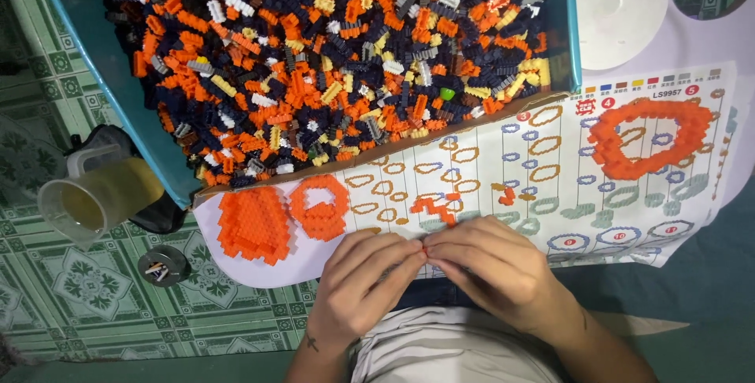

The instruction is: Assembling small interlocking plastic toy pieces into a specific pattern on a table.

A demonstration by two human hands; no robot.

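A large teal bin (118,108) occupies the far left and centre of the scene, filled with a heap of small building bricks (330,53) in orange, dark navy, yellow, white and grey. Near and right of the bin lies a white instruction sheet (487,171) printed with ring-shaped outlines; its long axis runs left to right, rising slightly toward the far right. On the sheet rest three orange assemblies: a large open ring (649,145) at the far right, a flat solid panel (253,224) at the near left, and a smaller ring (320,206) just beside that panel. A translucent plastic cup (90,198) lies tilted on the patterned floor at the left. At the near edge of the sheet, the left hand (366,281) and right hand (491,261) meet fingertip to fingertip, fingers closed in a pinch on a tiny orange brick piece (425,250); the piece is too small to determine its orientation.
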